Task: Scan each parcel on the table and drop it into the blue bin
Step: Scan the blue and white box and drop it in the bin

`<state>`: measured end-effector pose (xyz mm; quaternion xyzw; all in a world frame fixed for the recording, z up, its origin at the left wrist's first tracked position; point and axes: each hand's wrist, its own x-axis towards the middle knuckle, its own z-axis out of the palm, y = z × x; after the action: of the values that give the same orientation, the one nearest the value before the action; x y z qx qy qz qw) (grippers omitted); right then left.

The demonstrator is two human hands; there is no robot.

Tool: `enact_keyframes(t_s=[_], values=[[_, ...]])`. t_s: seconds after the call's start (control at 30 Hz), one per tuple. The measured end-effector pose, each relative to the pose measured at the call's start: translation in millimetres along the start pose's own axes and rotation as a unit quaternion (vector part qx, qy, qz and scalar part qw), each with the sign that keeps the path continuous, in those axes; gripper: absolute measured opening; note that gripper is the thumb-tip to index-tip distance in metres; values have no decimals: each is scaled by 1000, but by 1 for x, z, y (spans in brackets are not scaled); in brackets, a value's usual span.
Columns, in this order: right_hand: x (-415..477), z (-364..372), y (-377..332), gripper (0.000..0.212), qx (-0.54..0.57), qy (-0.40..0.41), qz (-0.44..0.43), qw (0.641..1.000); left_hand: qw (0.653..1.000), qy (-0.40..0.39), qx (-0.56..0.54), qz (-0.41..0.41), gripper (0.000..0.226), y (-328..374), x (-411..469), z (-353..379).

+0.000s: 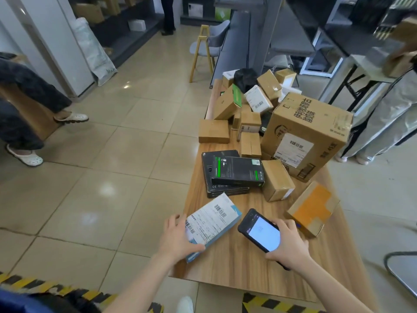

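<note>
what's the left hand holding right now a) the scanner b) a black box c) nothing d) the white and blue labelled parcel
d: the left hand grips the white and blue labelled parcel at the table edge; the right hand holds the scanner

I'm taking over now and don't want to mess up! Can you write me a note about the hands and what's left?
Left hand grips the white-and-blue parcel at the table's near left edge.
Right hand holds the scanner, screen lit, beside it.
Done: cannot tell if this parcel is scanned.
Left: black boxes, orange-taped box, big carton and many more parcels.
A blue edge, maybe the bin, shows bottom left.
</note>
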<state>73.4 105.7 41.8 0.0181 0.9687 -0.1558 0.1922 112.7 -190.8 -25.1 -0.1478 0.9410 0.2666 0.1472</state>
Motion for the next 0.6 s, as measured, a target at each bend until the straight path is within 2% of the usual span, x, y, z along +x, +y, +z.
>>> enact_keyframes(t_s=[0.07, 0.13, 0.27, 0.37, 0.6], values=[[5, -8, -1, 100, -28, 9, -19, 999, 999, -23, 35, -5, 110, 3, 6, -6], [10, -17, -2, 101, -63, 11, -39, 997, 998, -27, 50, 34, 106, 4, 13, -13], [16, -29, -7, 103, -114, 10, -73, 991, 990, -24, 58, 124, 112, -6, 20, -22], [18, -35, -13, 102, -149, 6, -87, 985, 989, -51, 60, 123, 118, -14, 22, -28], [21, -44, -20, 101, -207, 12, -100, 973, 978, 31, 126, 165, 109, -15, 29, -40]])
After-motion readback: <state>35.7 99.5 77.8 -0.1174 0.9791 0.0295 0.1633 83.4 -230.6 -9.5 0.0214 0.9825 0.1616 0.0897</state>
